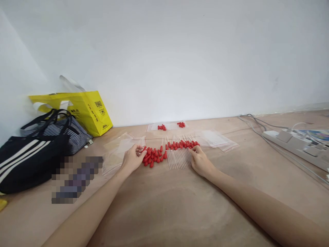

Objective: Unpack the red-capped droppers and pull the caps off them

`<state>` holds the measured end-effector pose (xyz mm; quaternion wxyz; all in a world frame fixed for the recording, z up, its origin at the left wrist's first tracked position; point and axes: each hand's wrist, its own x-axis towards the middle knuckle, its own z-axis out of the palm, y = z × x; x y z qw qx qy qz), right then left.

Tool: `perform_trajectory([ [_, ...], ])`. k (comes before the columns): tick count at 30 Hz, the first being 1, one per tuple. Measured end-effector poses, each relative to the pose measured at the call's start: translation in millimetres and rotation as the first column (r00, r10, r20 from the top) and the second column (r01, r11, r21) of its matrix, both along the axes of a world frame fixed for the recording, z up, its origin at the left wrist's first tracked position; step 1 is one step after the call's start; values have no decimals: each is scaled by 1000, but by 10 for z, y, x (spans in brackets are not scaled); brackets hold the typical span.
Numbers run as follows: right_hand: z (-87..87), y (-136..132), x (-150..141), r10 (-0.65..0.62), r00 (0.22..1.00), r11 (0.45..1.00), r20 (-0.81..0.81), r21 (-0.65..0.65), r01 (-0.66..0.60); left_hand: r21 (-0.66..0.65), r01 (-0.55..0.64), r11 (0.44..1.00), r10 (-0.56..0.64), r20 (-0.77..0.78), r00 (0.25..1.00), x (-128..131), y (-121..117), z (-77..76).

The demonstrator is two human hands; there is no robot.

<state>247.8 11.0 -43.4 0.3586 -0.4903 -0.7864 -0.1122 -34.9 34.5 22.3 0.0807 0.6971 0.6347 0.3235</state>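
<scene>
At the left end of a loose pile of red rubber dropper bulbs [155, 156], my left hand [133, 158] is closed, with thumb and fingertips pinching one red bulb [144, 149]. My right hand [200, 162] is pinched at the right end of a row of thin clear dropper tubes [178, 160], seemingly on one tube; its fingers partly hide it. Behind that row lie several droppers with red bulbs fitted [183, 144], their clear stems pointing away from me.
Clear zip bags [217, 139] lie right and left, and another bag [169, 126] with red-bulbed droppers is by the wall. A yellow bag [100, 118], black bag [31, 161] and blurred-out item [78, 180] are left. A power strip [295, 145] with cables is right.
</scene>
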Motion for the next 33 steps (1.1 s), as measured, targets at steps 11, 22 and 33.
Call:
perform_trajectory([
  [11, 149, -139, -11, -87, 995, 995, 42, 47, 85, -88, -80, 993, 63, -187, 980, -39, 194, 93],
  [22, 194, -208, -73, 22, 997, 994, 77, 104, -30, -72, -45, 996, 18, -337, 941, 212, 296, 168],
  [33, 271, -344, 5, 225, 965, 969, 136, 72, -236, -245, -136, 960, 32, -385, 923, 818, 569, 136],
])
